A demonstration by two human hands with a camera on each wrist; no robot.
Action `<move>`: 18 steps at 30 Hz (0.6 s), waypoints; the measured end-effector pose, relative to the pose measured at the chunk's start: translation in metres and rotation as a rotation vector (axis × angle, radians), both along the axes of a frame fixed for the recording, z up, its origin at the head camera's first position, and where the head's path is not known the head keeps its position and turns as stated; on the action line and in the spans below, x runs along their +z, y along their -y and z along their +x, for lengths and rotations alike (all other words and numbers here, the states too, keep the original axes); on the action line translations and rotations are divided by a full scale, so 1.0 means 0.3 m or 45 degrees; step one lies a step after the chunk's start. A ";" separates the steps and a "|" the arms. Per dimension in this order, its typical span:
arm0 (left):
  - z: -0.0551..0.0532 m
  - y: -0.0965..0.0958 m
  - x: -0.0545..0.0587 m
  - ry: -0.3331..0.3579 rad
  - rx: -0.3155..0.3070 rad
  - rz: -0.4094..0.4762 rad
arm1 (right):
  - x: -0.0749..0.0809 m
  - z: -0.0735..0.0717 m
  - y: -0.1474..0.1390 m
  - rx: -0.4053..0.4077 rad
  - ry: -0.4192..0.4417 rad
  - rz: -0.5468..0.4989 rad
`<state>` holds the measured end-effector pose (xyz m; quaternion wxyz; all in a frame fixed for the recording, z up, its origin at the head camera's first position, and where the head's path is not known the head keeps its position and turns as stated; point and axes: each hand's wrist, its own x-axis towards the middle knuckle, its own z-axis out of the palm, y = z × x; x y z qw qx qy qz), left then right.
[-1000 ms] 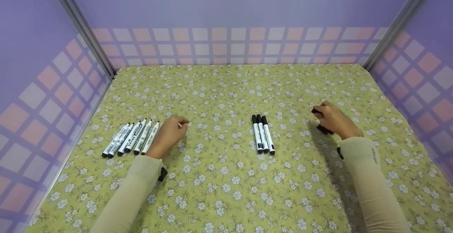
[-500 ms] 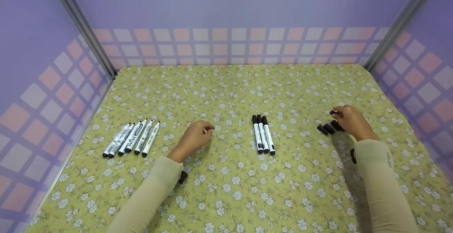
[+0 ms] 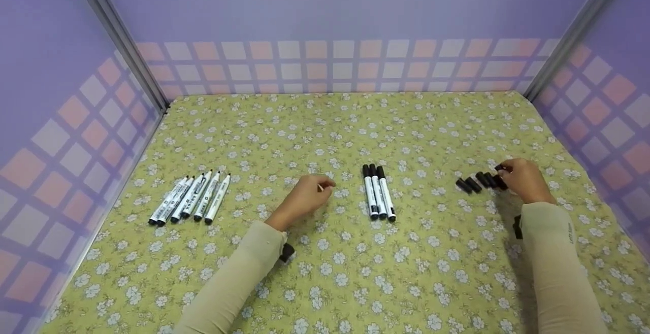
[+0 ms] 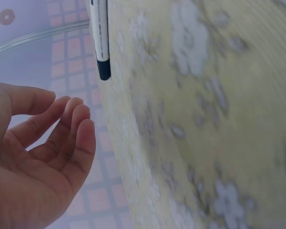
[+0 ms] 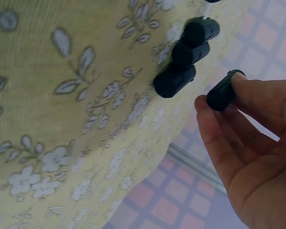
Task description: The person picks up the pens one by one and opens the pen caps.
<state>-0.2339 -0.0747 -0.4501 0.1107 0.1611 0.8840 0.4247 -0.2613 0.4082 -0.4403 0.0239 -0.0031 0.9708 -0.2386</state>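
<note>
My right hand (image 3: 528, 180) pinches a black marker cap (image 5: 223, 94) between thumb and fingertips, just above the cloth. Beside it on the table lie several loose black caps (image 3: 491, 179), arranged in two small groups. My left hand (image 3: 303, 195) holds nothing; in the left wrist view its fingers (image 4: 83, 143) are loosely bent with the thumb apart. To the right of that hand, three capped white markers (image 3: 384, 194) lie side by side at the middle of the table. Several uncapped white markers (image 3: 190, 197), black tips pointing away from me, lie in a row at the left.
A yellow flowered cloth (image 3: 330, 136) covers the table. Purple walls with pink and white squares (image 3: 315, 49) enclose its back, left and right sides. Grey metal posts (image 3: 147, 85) stand in the back corners.
My left hand has moved right, away from the uncapped markers toward the capped ones. My right hand has moved right with the cap, uncovering the loose caps beneath it.
</note>
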 end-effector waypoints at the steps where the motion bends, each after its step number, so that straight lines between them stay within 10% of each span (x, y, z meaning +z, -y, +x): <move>1: -0.001 -0.009 -0.001 0.009 -0.007 0.006 | -0.002 0.002 -0.006 -0.010 0.010 -0.005; 18: -0.035 -0.110 -0.006 0.123 -0.078 0.025 | -0.009 0.024 -0.049 -0.043 0.209 -0.009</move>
